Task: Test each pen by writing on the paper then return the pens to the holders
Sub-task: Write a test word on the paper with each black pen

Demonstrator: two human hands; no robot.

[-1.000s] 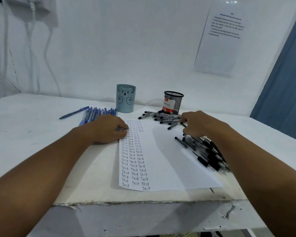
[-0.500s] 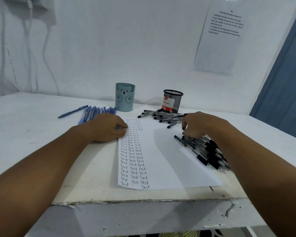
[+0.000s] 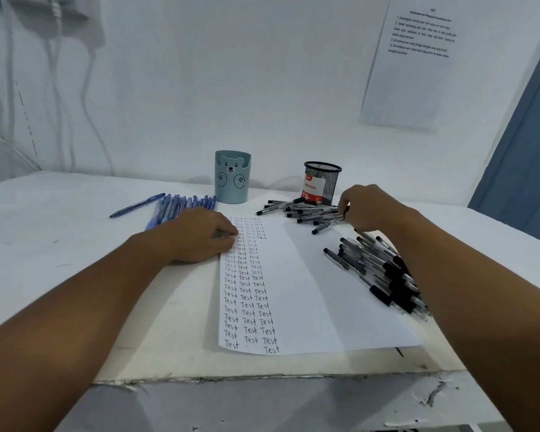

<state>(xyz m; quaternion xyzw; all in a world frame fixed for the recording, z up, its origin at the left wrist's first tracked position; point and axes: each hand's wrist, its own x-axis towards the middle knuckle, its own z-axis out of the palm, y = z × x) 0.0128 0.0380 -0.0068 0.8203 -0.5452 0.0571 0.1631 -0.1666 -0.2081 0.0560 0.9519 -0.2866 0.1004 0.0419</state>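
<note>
Pens with clear barrels and black caps lie scattered in a far pile [image 3: 306,212] before the mesh holder [image 3: 322,182], where the right hand [image 3: 367,207] curls its fingers onto them, apparently pinching one. The left hand [image 3: 200,235], loosely curled, presses the paper [image 3: 306,291], lined with "Test" columns. A nearer black-capped heap [image 3: 384,279] rests on the paper's right edge; blue pens [image 3: 181,205] lie beside the bear holder [image 3: 232,177].

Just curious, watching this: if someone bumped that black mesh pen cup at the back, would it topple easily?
Probably yes. The black mesh cup stands upright with no pens showing above its rim, and wire mesh suggests little weight, so a knock might tip or slide it. Being round, it would likely roll towards the loose black pens lying beside it.
</note>
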